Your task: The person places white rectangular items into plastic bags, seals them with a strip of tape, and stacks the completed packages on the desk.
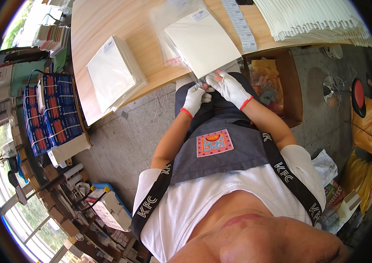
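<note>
At the near edge of the table [107,19], I see two hands in white gloves with red cuffs. The left hand [194,99] has its fingers curled in, pinching clear plastic [158,33] at the near corner of one packet [203,44]. The right hand [232,90] is half closed against the packet's near edge; whether it grips, I cannot tell. The packet is flat, white and rectangular, tilted on the table and overhanging its edge, with one small label [200,15] at its far end. To its left I have one pile of similar packets [113,76], too tight to count; to its right, one strip of labels [240,28] and one thick white stack [311,19]. Below sits one open carton [297,87].
</note>
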Demonstrator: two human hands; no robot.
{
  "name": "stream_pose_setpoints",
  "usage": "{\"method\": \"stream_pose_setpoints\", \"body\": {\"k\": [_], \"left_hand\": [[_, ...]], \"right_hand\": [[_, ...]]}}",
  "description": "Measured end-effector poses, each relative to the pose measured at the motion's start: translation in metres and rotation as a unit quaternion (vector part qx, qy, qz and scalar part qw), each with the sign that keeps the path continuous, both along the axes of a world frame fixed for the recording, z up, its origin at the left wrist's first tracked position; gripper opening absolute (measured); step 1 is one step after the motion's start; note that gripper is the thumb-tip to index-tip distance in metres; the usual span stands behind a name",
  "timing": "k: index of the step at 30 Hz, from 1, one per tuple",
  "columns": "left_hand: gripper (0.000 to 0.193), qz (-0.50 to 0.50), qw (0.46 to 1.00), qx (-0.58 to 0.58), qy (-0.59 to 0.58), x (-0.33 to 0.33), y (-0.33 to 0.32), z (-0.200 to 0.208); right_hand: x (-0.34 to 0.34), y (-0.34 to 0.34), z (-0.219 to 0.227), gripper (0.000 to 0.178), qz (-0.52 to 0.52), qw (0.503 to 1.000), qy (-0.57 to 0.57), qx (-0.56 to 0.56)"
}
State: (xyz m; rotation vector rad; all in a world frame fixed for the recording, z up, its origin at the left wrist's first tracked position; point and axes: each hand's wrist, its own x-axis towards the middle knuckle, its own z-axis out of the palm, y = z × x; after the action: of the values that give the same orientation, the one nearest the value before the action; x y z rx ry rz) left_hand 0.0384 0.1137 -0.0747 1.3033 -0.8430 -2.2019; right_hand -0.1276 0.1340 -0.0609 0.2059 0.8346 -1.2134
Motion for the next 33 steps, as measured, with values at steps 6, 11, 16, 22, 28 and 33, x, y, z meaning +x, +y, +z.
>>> {"method": "stream_pose_setpoints", "body": {"k": [6, 11, 16, 22, 28, 33], "left_hand": [[0.032, 0.041, 0.993, -0.049, -0.099, 0.014, -0.008, 0.023], [0.023, -0.009, 0.987, -0.098, -0.127, 0.017, -0.012, 0.020], [0.024, -0.002, 0.984, -0.103, -0.142, 0.027, -0.019, 0.025], [0.025, 0.022, 0.989, -0.080, -0.119, 0.034, -0.005, 0.032], [0.024, 0.065, 0.996, -0.018, -0.049, 0.037, -0.004, 0.028], [0.021, 0.096, 0.995, 0.002, -0.006, 0.040, -0.004, 0.016]], "right_hand": [[-0.016, 0.003, 0.048, 0.028, 0.285, 0.819, 0.394, -0.305], [-0.017, -0.056, 0.049, 0.053, 0.288, 0.215, 0.839, -0.409], [-0.015, -0.065, 0.047, 0.059, 0.365, 0.228, 0.820, -0.377], [-0.003, -0.034, 0.027, 0.018, 0.278, 0.317, 0.803, -0.422], [0.023, -0.027, 0.043, 0.015, 0.347, 0.249, 0.805, -0.412], [0.009, -0.030, 0.035, 0.017, 0.308, 0.354, 0.718, -0.514]]}}
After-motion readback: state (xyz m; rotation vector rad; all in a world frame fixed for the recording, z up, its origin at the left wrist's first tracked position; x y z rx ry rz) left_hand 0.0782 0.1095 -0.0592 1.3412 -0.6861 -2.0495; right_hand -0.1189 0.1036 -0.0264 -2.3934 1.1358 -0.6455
